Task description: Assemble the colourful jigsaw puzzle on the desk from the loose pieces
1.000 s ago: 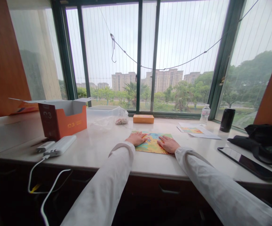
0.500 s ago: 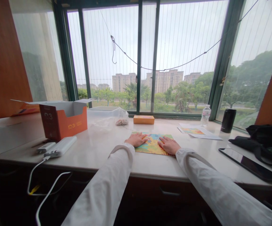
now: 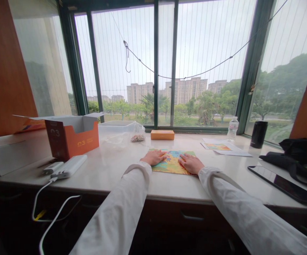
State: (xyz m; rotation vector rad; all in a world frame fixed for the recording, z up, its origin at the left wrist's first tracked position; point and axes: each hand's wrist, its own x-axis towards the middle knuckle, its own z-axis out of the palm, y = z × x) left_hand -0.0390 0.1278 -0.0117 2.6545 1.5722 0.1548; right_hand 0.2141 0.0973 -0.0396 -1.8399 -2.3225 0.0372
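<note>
A colourful printed board or sheet (image 3: 173, 165), yellow, blue and green, lies flat on the white tabletop (image 3: 103, 177) in front of me. My left hand (image 3: 155, 157) rests palm down over its left side, fingers stretched out. Over the right side my right hand (image 3: 191, 163) lies flat in the same way, fingers extended. Both hands touch the picture and grip nothing. Part of the print is hidden beneath them. Just beyond it sits a small orange box (image 3: 162, 135).
To the left stand an open orange carton (image 3: 81, 138), a white power bank (image 3: 71, 166) with a cable, a clear plastic bin (image 3: 116, 126) and a bag of small pieces (image 3: 137, 136). Rightward are printed papers (image 3: 218, 146), a water bottle (image 3: 232, 129), a black tumbler (image 3: 259, 134) and a phone (image 3: 283, 184).
The camera view has shifted very slightly. Both hands stay flat on the picture, with no visible movement of the objects.
</note>
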